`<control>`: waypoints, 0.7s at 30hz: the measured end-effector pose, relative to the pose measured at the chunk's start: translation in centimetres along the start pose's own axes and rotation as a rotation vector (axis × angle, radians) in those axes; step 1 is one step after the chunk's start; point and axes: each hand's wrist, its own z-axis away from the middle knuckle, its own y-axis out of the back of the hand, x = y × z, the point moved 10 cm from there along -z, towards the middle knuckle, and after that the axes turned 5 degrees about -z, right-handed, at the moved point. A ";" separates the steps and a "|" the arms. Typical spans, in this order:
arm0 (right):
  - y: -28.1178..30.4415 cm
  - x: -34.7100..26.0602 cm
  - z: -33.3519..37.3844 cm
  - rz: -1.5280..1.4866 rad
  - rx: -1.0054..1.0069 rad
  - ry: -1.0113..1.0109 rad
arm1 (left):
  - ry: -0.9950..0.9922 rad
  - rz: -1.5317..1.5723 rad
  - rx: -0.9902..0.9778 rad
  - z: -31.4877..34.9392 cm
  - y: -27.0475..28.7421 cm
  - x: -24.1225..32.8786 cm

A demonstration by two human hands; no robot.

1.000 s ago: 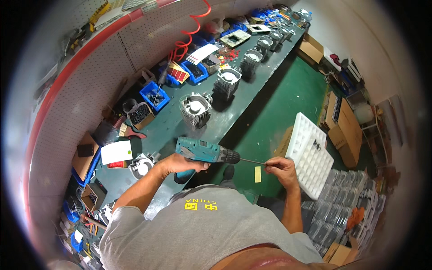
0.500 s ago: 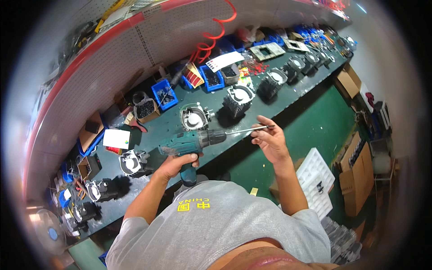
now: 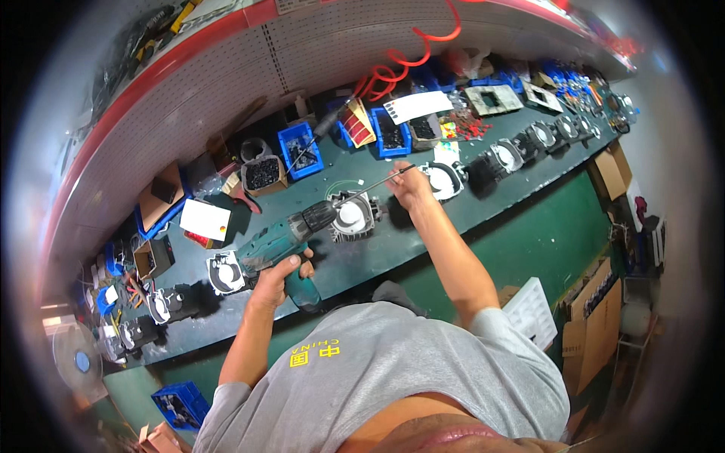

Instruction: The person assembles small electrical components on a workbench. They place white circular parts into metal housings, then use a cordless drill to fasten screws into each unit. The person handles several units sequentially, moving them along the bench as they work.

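My left hand (image 3: 281, 282) is wrapped around the grip of a teal cordless drill (image 3: 273, 245), held above the bench and pointing up to the right. From its black chuck runs a long, thin driver bit (image 3: 368, 189). At the bit's far end my right hand (image 3: 410, 187) is closed, fingers round the tip; whether a small screw is there too I cannot make out. Beneath the bit stands a metal motor housing (image 3: 352, 219) with a white round part inside. A second housing (image 3: 442, 181) sits just right of my right hand, partly behind it.
More housings (image 3: 504, 156) line the green bench (image 3: 317, 257) to both sides. Along the back are a blue bin (image 3: 300, 149), a box of black screws (image 3: 263, 174) and red pieces (image 3: 472, 128). A coiled red hose (image 3: 393, 72) hangs above. Cardboard boxes (image 3: 590, 332) stand at right.
The drill has tilted, its bit swinging up and farther over the bench. My right hand has moved with it toward the bench, fingers now closed at the tip. The view has shifted.
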 end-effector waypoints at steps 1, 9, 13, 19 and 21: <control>0.5 0.4 -3.9 0.017 0.070 -0.006 | -0.006 -0.003 0.046 -0.1 0.0 0.2; 2.5 2.1 -19.2 -0.078 0.480 0.155 | -0.091 -0.019 0.341 1.8 1.3 1.1; 4.3 2.5 -21.3 -0.067 0.800 0.081 | -0.111 0.004 0.462 3.1 1.9 0.4; 4.4 3.4 -23.9 -0.309 0.702 0.092 | -0.168 0.032 0.521 3.7 1.3 -0.5; 2.0 3.2 -22.8 -0.395 0.637 0.136 | -0.174 0.035 0.562 4.4 0.9 -0.9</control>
